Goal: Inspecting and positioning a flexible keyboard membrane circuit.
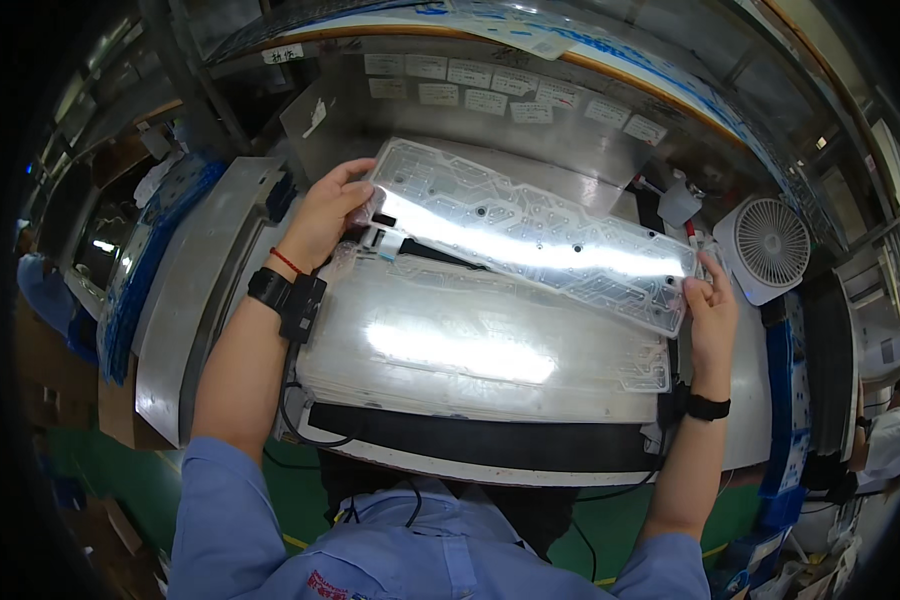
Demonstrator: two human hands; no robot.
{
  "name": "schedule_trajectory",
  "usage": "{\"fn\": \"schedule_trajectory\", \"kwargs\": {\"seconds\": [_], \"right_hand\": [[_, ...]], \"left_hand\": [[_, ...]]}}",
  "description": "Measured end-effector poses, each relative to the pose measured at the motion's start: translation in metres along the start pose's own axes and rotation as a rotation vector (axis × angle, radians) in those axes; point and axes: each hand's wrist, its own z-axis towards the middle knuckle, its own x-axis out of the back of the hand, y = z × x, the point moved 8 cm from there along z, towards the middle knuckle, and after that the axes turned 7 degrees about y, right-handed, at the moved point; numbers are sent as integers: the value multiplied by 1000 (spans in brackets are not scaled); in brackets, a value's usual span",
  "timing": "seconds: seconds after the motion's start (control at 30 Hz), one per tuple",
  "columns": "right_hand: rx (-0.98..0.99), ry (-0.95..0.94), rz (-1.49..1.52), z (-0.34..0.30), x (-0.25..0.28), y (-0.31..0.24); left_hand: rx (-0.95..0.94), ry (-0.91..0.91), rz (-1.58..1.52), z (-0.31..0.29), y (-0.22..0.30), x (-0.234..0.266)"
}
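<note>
A long, clear keyboard membrane sheet (515, 215) with silvery circuit traces is held up between my hands, its right end lower than its left. My left hand (322, 215) pinches the sheet's left end, thumb and fingers closed on the edge. At the opposite end, my right hand (711, 318) grips the lower right corner. Below lies a stack of similar clear sheets (470, 375), partly covered by the raised one. A short connector tail (388, 240) shows beneath the held sheet near my left hand.
A white fan (767, 245) stands at the right, beside a small white bottle (679, 203). Behind the stack rises a metal panel (580, 165) bearing several paper labels. A metal plate (195, 290) lies at the left. Dark matting (470, 437) lines the bench front.
</note>
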Motion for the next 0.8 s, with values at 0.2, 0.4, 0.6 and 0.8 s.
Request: {"fn": "schedule_trajectory", "kwargs": {"seconds": [0.2,0.4,0.6,0.8], "right_hand": [[7,-17,-30,0,-2,1],[24,-43,-20,2,1,4],[-29,13,-95,2,4,3],[-59,-63,-168,3,1,15]], "left_hand": [[45,-103,262,4,-8,3],[56,-110,155,1,-10,0],[77,-80,-41,10,-14,16],[126,14,-164,8,-17,14]]}}
